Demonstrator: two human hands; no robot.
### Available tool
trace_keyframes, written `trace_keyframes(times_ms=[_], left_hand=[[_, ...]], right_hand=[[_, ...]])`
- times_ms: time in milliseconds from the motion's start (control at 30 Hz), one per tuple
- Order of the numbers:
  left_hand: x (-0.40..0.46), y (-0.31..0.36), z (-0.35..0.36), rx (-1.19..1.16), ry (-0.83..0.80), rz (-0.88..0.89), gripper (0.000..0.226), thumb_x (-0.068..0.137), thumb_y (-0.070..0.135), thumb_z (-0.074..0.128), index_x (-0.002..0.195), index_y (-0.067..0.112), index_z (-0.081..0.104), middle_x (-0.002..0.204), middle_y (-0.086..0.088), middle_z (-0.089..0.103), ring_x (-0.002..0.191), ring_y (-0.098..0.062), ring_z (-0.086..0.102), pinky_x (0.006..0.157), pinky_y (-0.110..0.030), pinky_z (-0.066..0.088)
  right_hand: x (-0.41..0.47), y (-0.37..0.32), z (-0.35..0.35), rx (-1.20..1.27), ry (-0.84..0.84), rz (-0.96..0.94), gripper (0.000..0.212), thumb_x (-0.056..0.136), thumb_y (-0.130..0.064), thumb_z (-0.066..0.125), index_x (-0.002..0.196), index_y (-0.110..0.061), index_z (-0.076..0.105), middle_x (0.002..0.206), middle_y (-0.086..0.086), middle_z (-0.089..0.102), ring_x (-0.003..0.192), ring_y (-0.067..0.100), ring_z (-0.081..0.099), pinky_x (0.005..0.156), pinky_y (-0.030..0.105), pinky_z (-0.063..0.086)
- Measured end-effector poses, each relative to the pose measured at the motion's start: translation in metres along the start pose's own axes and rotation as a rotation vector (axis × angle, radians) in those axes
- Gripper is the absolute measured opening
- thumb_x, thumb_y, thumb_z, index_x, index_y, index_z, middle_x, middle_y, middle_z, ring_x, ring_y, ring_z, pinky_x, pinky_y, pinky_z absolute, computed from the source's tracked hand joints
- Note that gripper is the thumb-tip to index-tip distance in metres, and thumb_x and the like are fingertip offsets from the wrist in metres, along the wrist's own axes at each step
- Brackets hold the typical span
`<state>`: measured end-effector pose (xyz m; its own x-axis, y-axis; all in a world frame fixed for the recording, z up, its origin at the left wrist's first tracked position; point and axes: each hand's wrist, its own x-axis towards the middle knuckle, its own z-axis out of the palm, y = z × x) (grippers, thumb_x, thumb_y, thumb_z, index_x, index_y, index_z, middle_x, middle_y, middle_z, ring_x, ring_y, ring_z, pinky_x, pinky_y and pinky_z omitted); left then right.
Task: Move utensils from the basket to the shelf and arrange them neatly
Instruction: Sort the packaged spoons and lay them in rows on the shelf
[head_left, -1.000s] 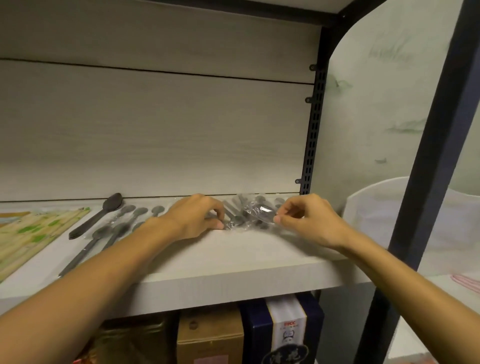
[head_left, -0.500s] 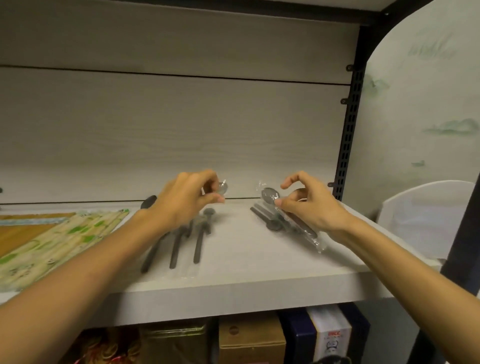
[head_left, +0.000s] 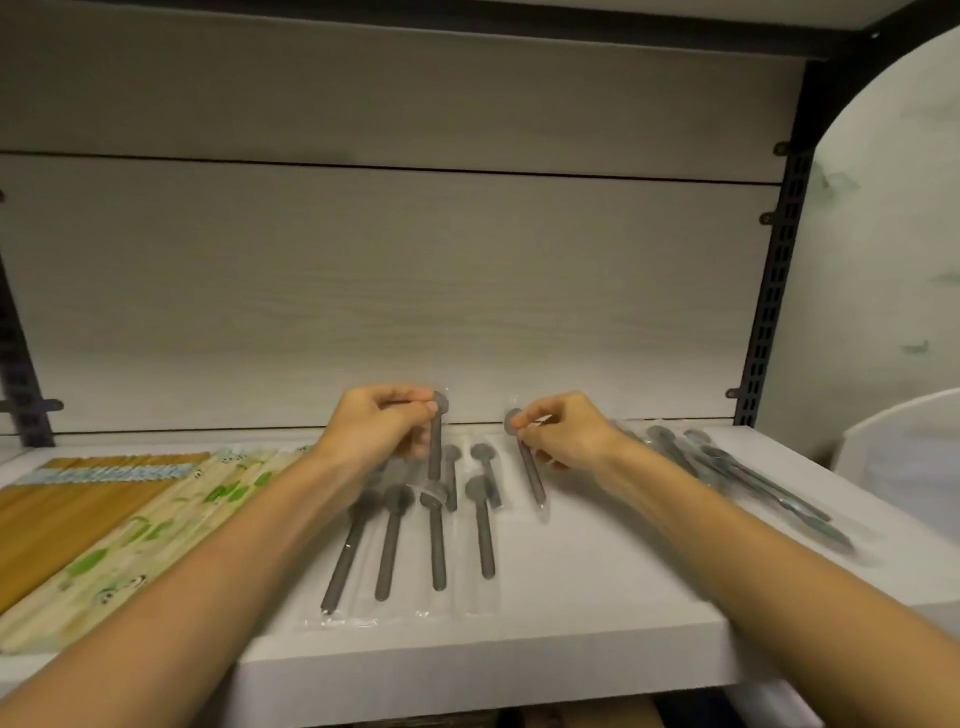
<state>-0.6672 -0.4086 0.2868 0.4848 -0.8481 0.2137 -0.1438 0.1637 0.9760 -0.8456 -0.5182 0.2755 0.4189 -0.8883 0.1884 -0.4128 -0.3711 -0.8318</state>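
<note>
Many spoons lie in rows on the shelf (head_left: 519, 654) already.
The left hand (head_left: 379, 431) pinches one wrapped spoon (head_left: 435, 441); the right hand (head_left: 566, 434) pinches another spoon (head_left: 530, 467). A pile (head_left: 737, 478) waits.

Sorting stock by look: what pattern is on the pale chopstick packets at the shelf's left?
Green patches with small panda faces on the chopstick packets; head view.

On the shelf (head_left: 519, 639), chopstick packets (head_left: 104, 514) are laid at the left, a row of wrapped spoons (head_left: 415, 540) at the middle, a heap of wrapped utensils (head_left: 748, 478) at the right, and two spoons are held above the row.
</note>
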Motion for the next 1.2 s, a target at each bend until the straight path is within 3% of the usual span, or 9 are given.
trace_keyframes(times_ms=[133, 333, 433, 533, 700, 800, 933, 1133, 1200], left_hand=[[0.002, -0.005, -0.002, -0.045, -0.018, -0.041, 0.009, 0.087, -0.001, 0.065, 0.094, 0.003, 0.068, 0.072, -0.011, 0.065, 0.045, -0.01, 0.056, 0.048, -0.018, 0.049], [-0.004, -0.007, 0.002, -0.021, -0.086, -0.035, 0.014, 0.088, 0.003, 0.065, 0.102, 0.001, 0.066, 0.071, -0.011, 0.062, 0.047, -0.01, 0.057, 0.048, -0.018, 0.05], [-0.005, -0.007, 0.003, -0.028, -0.1, -0.022, 0.016, 0.089, 0.006, 0.065, 0.104, 0.003, 0.066, 0.074, -0.012, 0.063, 0.05, -0.012, 0.057, 0.048, -0.018, 0.05], [-0.005, -0.006, 0.002, -0.016, -0.117, -0.018, 0.016, 0.088, 0.006, 0.066, 0.105, 0.004, 0.066, 0.08, -0.014, 0.065, 0.052, -0.014, 0.057, 0.049, -0.018, 0.05], [-0.004, -0.011, 0.003, -0.005, -0.158, -0.016, 0.019, 0.088, 0.009, 0.066, 0.107, 0.004, 0.068, 0.098, -0.014, 0.07, 0.06, -0.013, 0.063, 0.055, -0.022, 0.053], [-0.007, -0.013, 0.004, -0.011, -0.199, -0.025, 0.024, 0.084, 0.005, 0.069, 0.109, 0.008, 0.068, 0.099, -0.01, 0.072, 0.069, -0.014, 0.067, 0.06, -0.024, 0.055], [-0.013, -0.01, 0.003, -0.023, -0.287, -0.041, 0.038, 0.078, -0.005, 0.072, 0.113, 0.006, 0.065, 0.104, -0.012, 0.07, 0.087, -0.014, 0.07, 0.07, -0.022, 0.057], [-0.034, -0.002, 0.023, -0.054, -0.365, -0.06, 0.041, 0.079, -0.01, 0.069, 0.118, 0.0, 0.061, 0.104, -0.015, 0.068, 0.086, -0.017, 0.07, 0.078, -0.025, 0.058], [-0.044, 0.001, 0.03, 0.096, -0.448, -0.025, 0.041, 0.078, -0.005, 0.073, 0.117, 0.005, 0.063, 0.104, -0.01, 0.069, 0.087, -0.016, 0.069, 0.082, -0.025, 0.057]], right_hand=[[0.011, 0.016, 0.006, -0.122, -0.031, -0.037, 0.003, 0.089, -0.028, 0.068, 0.088, -0.03, 0.069, 0.071, -0.005, 0.064, 0.064, 0.01, 0.057, 0.073, 0.025, 0.048], [0.005, 0.022, -0.004, -0.263, 0.021, -0.087, 0.018, 0.086, -0.036, 0.069, 0.1, -0.026, 0.067, 0.101, -0.004, 0.06, 0.091, 0.015, 0.058, 0.081, 0.025, 0.044], [0.002, 0.023, -0.005, -0.308, -0.055, -0.139, 0.007, 0.084, -0.033, 0.072, 0.085, -0.028, 0.067, 0.092, -0.009, 0.065, 0.081, 0.008, 0.057, 0.077, 0.022, 0.042], [0.001, 0.025, 0.0, -0.396, -0.184, -0.188, 0.01, 0.085, -0.033, 0.071, 0.077, -0.027, 0.072, 0.086, -0.002, 0.07, 0.087, 0.015, 0.062, 0.084, 0.031, 0.05], [-0.001, 0.027, 0.004, -0.463, -0.228, -0.183, 0.024, 0.091, -0.041, 0.061, 0.112, -0.031, 0.069, 0.116, -0.007, 0.068, 0.112, 0.011, 0.059, 0.104, 0.031, 0.043], [-0.005, 0.024, 0.004, -0.407, -0.187, -0.259, 0.025, 0.094, -0.032, 0.058, 0.115, -0.026, 0.068, 0.116, -0.008, 0.068, 0.111, 0.009, 0.057, 0.103, 0.028, 0.042], [-0.003, 0.016, -0.004, -0.299, 0.069, -0.312, 0.021, 0.096, -0.023, 0.056, 0.111, -0.016, 0.069, 0.114, -0.004, 0.068, 0.108, 0.012, 0.058, 0.086, 0.02, 0.039], [-0.005, 0.026, -0.011, -0.329, 0.136, -0.303, 0.017, 0.095, -0.015, 0.055, 0.105, -0.013, 0.067, 0.103, 0.0, 0.067, 0.098, 0.017, 0.059, 0.085, 0.023, 0.043], [-0.007, 0.026, -0.012, -0.289, 0.196, -0.315, 0.02, 0.093, -0.012, 0.055, 0.11, -0.011, 0.064, 0.103, 0.002, 0.065, 0.093, 0.018, 0.059, 0.082, 0.021, 0.041]])
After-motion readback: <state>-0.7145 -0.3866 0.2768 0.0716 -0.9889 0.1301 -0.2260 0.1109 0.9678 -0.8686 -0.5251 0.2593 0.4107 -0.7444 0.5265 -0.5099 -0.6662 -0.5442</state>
